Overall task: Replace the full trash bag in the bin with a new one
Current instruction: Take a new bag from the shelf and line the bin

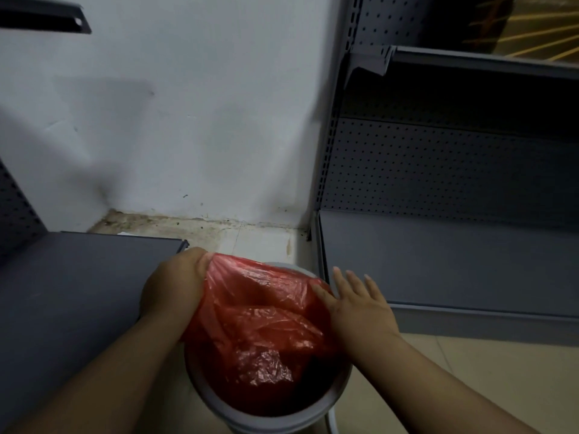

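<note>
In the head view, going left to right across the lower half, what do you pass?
Dark grey shelf → left hand gripping the bag's edge → red trash bag in the grey bin → right hand, open and flat on the bag → grey shelving unit.

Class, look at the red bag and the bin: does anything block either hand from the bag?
Nothing visible does. The left hand already grips the red bag at its far-left edge, the right hand lies open on its right side, over the grey bin.

We are looking all over, from twelve o'clock round to six, and we are not finding any words or numbers to read.
</note>
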A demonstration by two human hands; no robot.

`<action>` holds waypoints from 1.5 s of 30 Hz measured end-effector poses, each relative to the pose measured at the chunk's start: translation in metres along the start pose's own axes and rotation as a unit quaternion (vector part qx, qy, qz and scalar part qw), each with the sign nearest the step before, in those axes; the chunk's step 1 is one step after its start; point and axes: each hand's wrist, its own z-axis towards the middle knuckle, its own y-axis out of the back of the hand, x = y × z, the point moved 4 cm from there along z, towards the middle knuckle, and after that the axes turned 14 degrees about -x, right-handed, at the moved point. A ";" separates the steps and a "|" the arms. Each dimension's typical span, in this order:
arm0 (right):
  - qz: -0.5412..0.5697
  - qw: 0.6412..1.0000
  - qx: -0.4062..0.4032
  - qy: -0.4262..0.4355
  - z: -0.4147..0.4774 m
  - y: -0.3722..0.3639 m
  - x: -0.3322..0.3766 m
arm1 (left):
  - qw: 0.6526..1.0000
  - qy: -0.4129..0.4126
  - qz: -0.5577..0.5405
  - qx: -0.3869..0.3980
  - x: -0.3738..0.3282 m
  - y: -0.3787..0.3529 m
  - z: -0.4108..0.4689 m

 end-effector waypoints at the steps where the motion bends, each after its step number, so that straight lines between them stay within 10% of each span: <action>1: 0.006 1.000 0.001 -0.002 0.000 0.000 -0.002 | 1.000 0.003 0.001 0.000 0.002 -0.002 0.001; 10: 0.052 0.998 -0.044 0.015 0.002 0.000 0.000 | 0.999 0.000 0.040 0.035 -0.018 -0.007 0.008; 16: 0.080 0.995 -0.052 0.016 -0.001 0.000 -0.002 | 0.957 -0.255 0.125 0.059 -0.081 -0.008 -0.006; 23: 0.071 0.996 -0.047 0.014 -0.006 0.001 -0.003 | 0.899 -0.345 0.182 0.199 -0.100 -0.053 -0.027; 28: 0.055 0.996 -0.065 0.032 -0.012 0.002 -0.006 | 0.928 -0.257 0.114 0.246 -0.092 -0.068 -0.012; 40: 0.019 0.999 -0.008 0.025 -0.026 0.001 -0.014 | 0.981 -0.131 0.125 0.076 -0.076 -0.071 0.053; 45: 0.055 0.976 -0.201 0.059 -0.015 0.015 0.002 | 0.961 -0.192 0.180 0.089 -0.079 -0.069 0.036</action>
